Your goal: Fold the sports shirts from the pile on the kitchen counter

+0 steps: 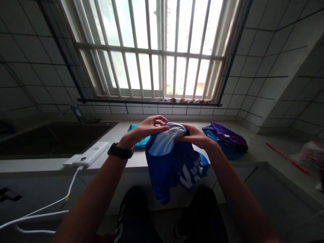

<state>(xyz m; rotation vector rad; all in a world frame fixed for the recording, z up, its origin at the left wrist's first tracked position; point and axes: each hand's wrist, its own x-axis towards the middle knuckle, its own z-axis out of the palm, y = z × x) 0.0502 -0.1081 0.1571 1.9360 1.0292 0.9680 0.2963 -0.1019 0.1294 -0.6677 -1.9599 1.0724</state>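
Note:
A blue garment [174,165] with white lettering hangs in front of me over the counter's front edge. My left hand [145,130], with a black watch on its wrist, grips the garment's top from the left. My right hand [194,135] grips the same bunched top edge from the right. Both hands sit close together above the counter [126,158]. The lower part of the garment dangles freely below the counter line.
A teal cloth [138,143] lies behind my left hand. A purple and blue clothes pile [225,138] rests at the right. A white power bank [88,155] with a white cable lies left, beside a dark sink [50,138]. A barred window is ahead.

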